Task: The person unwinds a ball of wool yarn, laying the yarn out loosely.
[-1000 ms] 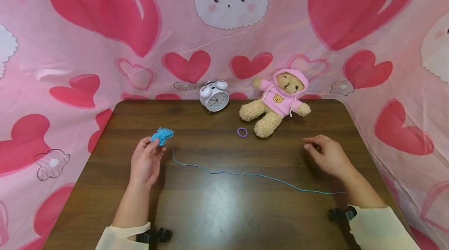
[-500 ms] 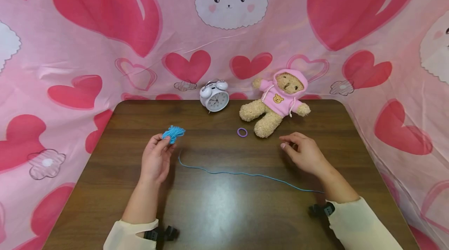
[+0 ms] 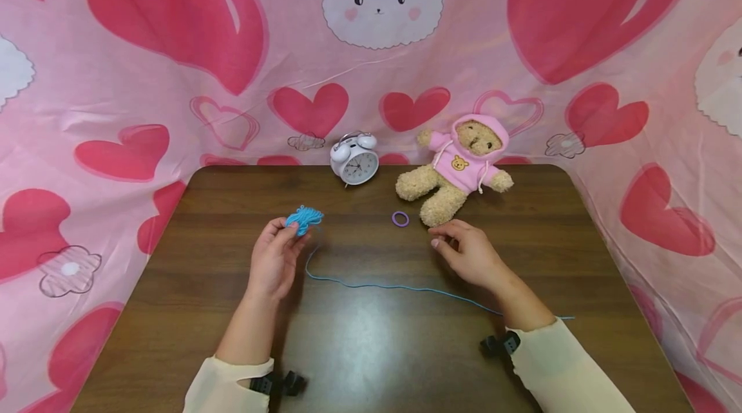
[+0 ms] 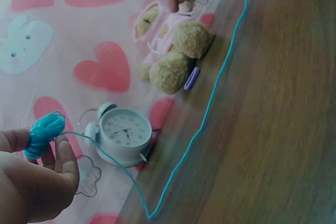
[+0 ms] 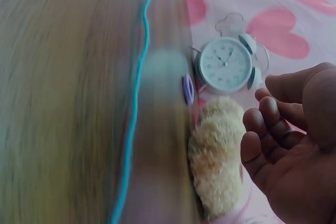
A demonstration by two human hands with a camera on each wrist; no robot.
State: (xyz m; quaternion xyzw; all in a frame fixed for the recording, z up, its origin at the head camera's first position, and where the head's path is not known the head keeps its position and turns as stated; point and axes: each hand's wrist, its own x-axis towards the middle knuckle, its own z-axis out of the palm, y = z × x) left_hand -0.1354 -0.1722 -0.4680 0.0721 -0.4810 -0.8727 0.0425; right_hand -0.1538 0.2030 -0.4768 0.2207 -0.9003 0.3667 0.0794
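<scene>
My left hand (image 3: 275, 261) pinches a small bundle of blue yarn (image 3: 304, 220) between thumb and fingers, held up over the left half of the table. From the bundle a loose strand (image 3: 400, 287) drops to the wood and runs in a wavy line to the right, passing under my right forearm. My right hand (image 3: 469, 255) hovers just in front of the teddy bear's foot, fingers loosely curled with nothing in them. In the right wrist view its fingertips (image 5: 254, 120) overlap the edge of the bear's leg. The left wrist view shows the yarn bundle (image 4: 46, 134) wound tight at its middle.
A purple ring (image 3: 400, 219) lies on the brown table (image 3: 359, 361) between the hands. Behind it stand a white alarm clock (image 3: 358, 167) and a teddy bear (image 3: 458, 165) in a pink hoodie. Pink heart-patterned cloth (image 3: 232, 65) hangs around the table's back and sides.
Both hands have moved inward, the left to the right with the yarn bundle, the right to the left by a larger distance. The strand's left end has shifted right along with the bundle.
</scene>
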